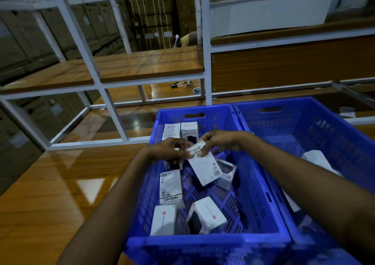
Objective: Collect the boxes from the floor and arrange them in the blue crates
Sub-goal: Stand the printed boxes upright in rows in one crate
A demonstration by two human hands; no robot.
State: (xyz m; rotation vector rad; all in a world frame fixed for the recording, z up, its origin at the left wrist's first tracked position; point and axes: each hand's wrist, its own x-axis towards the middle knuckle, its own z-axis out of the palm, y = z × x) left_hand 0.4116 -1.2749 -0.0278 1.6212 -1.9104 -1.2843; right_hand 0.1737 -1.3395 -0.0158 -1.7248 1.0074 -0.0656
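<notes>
Left hand [171, 150]: fingers curled in, pinching one end of the small white box [196, 148].
Right hand [221, 141]: fingers bent over, pinching the other end of the same box.
Box position: held up between both hands, clear of the contents below, above the middle of the left blue crate [203, 242].
Under the hands: barcode carton [205, 170] leaning at a tilt. Cannot tell whether a finger touches it.
Beyond the hands: two upright cartons [189, 129] side by side against the crate's far wall.
Nearer than the hands: Portronics carton [170, 187] and two loose cartons [209, 212] lying at odd angles.
To the right of the hands: second blue crate [304, 112], touching the first, with few boxes in it.
Handling, judged: light retail card, stiff enough at edges and corners, and the flat faces would dent under a hard squeeze. The finish looks smooth, so it is probably a little slippery.
Where to hold, judged: by the short ends or narrow sides, thumb opposite fingers, as it is held here.
Step, judged: turning the box to set it upright beside the far pair.
Risk, judged: knocking the leaning carton further over.
</notes>
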